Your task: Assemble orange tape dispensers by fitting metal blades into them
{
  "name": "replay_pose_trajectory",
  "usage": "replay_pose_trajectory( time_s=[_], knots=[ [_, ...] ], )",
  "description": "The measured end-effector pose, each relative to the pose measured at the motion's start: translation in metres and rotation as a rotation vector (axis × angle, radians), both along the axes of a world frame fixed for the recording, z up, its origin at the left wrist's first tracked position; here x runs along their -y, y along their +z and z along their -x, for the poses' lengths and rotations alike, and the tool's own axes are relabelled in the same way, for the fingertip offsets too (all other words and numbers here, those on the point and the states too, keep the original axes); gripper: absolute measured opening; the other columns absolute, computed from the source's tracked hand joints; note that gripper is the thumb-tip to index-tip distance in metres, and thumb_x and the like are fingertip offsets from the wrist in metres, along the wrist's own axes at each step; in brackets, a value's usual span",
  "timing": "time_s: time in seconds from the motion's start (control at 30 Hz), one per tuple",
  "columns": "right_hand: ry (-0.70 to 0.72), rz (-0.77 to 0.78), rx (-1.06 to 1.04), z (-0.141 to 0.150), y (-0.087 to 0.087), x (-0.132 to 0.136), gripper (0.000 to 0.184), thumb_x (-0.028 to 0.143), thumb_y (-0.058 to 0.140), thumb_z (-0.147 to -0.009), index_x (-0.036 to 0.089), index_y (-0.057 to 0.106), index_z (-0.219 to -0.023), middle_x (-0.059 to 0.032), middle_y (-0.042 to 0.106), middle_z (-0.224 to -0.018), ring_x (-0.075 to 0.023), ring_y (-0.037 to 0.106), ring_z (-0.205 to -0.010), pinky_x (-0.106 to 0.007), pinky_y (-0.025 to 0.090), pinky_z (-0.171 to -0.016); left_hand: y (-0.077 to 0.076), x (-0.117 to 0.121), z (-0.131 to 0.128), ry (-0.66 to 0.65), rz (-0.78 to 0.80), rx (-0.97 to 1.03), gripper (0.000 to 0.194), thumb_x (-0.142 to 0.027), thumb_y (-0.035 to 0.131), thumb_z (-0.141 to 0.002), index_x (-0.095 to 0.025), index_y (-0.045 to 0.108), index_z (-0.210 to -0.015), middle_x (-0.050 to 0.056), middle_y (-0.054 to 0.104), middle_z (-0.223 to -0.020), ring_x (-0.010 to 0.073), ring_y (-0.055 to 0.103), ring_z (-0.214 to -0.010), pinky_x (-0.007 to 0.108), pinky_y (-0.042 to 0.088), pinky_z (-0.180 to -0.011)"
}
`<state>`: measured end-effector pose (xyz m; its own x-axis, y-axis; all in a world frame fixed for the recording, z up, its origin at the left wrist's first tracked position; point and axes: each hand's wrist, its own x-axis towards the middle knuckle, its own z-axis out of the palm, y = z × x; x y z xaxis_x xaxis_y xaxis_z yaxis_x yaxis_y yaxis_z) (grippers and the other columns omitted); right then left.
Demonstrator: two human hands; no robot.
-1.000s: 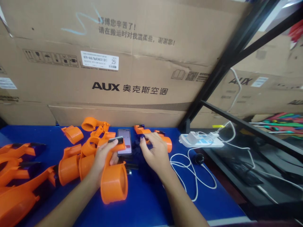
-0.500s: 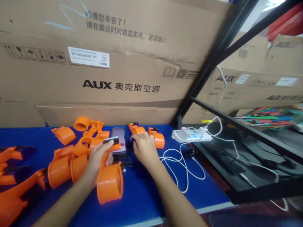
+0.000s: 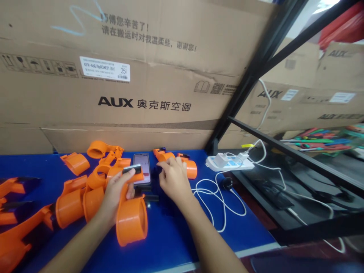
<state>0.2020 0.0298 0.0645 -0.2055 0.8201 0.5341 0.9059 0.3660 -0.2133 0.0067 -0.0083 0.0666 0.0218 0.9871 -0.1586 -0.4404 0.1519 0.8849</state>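
An orange plastic tape dispenser (image 3: 132, 223) is gripped in my left hand (image 3: 118, 191). Its ring hangs toward me, and a black piece with a pale toothed edge (image 3: 132, 169) sits at its head under my thumb. My right hand (image 3: 174, 178) is to the right of the phone (image 3: 142, 167), index finger stretched out and thumb apart from it. Dark small parts near its fingertips are hard to make out against the blue table. Just behind that hand lie two more dispensers, one with its orange ring (image 3: 191, 169) showing.
Several orange dispenser bodies (image 3: 69, 206) crowd the left of the blue table (image 3: 167, 242). A white power strip (image 3: 229, 163) and looped white cable (image 3: 212, 193) lie to the right, beside a black metal rack (image 3: 244, 94). A large cardboard box (image 3: 142, 76) stands behind.
My right hand's index finger has straightened away from the thumb; a dark piece was at those fingertips before. My left hand keeps its hold on the dispenser, almost still.
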Motion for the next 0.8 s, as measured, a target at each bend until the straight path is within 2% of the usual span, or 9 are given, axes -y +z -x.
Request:
replay_pose_trajectory(
  time_s=[0.1, 0.17, 0.27, 0.4, 0.5, 0.57, 0.67, 0.8],
  knots=[
    [0.221, -0.002, -0.221, 0.008, 0.008, 0.007, 0.029, 0.011, 0.056, -0.092, 0.022, 0.075, -0.111, -0.01, 0.066, -0.099, -0.0277, 0.056, -0.099, -0.044, 0.046, -0.087, -0.003, -0.001, 0.0, 0.004, -0.035, -0.036, 0.032, -0.044, 0.076, -0.084, -0.016, 0.064, -0.074, -0.004, 0.048, -0.042, 0.0086, 0.041, -0.041, 0.021, 0.035, -0.048],
    [0.401, 0.022, -0.351, 0.012, 0.013, 0.012, 0.03, 0.019, 0.057, -0.097, 0.023, 0.069, -0.125, -0.0076, 0.068, -0.104, -0.0247, 0.059, -0.1, -0.043, 0.049, -0.091, -0.007, -0.002, 0.001, 0.009, -0.063, -0.067, 0.033, -0.045, 0.077, -0.083, -0.016, 0.064, -0.074, -0.004, 0.048, -0.042, 0.0092, 0.043, -0.042, 0.022, 0.036, -0.048],
    [0.563, 0.062, -0.37, 0.016, 0.017, 0.018, 0.041, 0.028, 0.061, -0.1, 0.027, 0.059, -0.14, -0.0065, 0.069, -0.114, -0.0234, 0.062, -0.103, -0.044, 0.051, -0.095, -0.015, -0.008, 0.002, -0.002, -0.074, -0.097, 0.037, -0.047, 0.08, -0.08, -0.018, 0.059, -0.071, -0.004, 0.049, -0.042, 0.0088, 0.041, -0.04, 0.021, 0.033, -0.046],
    [0.57, 0.056, -0.333, 0.017, 0.017, 0.019, 0.031, 0.027, 0.061, -0.1, 0.027, 0.066, -0.131, -0.0073, 0.07, -0.115, -0.024, 0.063, -0.105, -0.044, 0.051, -0.095, -0.022, -0.014, 0.003, -0.028, -0.071, -0.103, 0.036, -0.047, 0.083, -0.077, -0.019, 0.061, -0.074, -0.005, 0.048, -0.041, 0.0087, 0.04, -0.039, 0.021, 0.032, -0.044],
    [0.568, 0.028, -0.388, 0.016, 0.019, 0.018, 0.024, 0.026, 0.06, -0.1, 0.024, 0.068, -0.122, -0.0075, 0.071, -0.11, -0.0236, 0.065, -0.103, -0.042, 0.052, -0.094, -0.019, -0.016, 0.006, -0.018, -0.068, -0.102, 0.037, -0.05, 0.082, -0.078, -0.018, 0.063, -0.077, -0.005, 0.047, -0.04, 0.0091, 0.04, -0.038, 0.021, 0.031, -0.043],
    [0.536, 0.007, -0.429, 0.013, 0.022, 0.017, 0.019, 0.026, 0.061, -0.099, 0.023, 0.068, -0.116, -0.0068, 0.071, -0.104, -0.0229, 0.065, -0.097, -0.041, 0.052, -0.091, -0.013, -0.016, 0.011, -0.016, -0.066, -0.092, 0.039, -0.054, 0.079, -0.08, -0.018, 0.064, -0.076, -0.004, 0.045, -0.039, 0.0096, 0.04, -0.037, 0.022, 0.031, -0.042],
    [0.447, -0.001, -0.439, 0.006, 0.026, 0.014, 0.012, 0.026, 0.063, -0.095, 0.022, 0.067, -0.106, -0.0059, 0.07, -0.099, -0.0226, 0.064, -0.092, -0.039, 0.052, -0.087, 0.001, -0.016, 0.02, -0.089, -0.023, 0.001, 0.047, -0.064, 0.07, -0.083, -0.018, 0.067, -0.078, -0.003, 0.043, -0.039, 0.011, 0.037, -0.035, 0.024, 0.029, -0.039],
    [0.428, 0.116, -0.187, -0.002, 0.026, 0.012, 0.007, 0.023, 0.066, -0.088, 0.021, 0.066, -0.095, -0.0058, 0.067, -0.095, -0.0237, 0.06, -0.092, -0.038, 0.049, -0.085, 0.015, -0.013, 0.028, -0.129, -0.005, 0.139, 0.05, -0.069, 0.066, -0.082, -0.019, 0.068, -0.083, -0.002, 0.043, -0.042, 0.0118, 0.035, -0.035, 0.026, 0.028, -0.037]
  ],
)
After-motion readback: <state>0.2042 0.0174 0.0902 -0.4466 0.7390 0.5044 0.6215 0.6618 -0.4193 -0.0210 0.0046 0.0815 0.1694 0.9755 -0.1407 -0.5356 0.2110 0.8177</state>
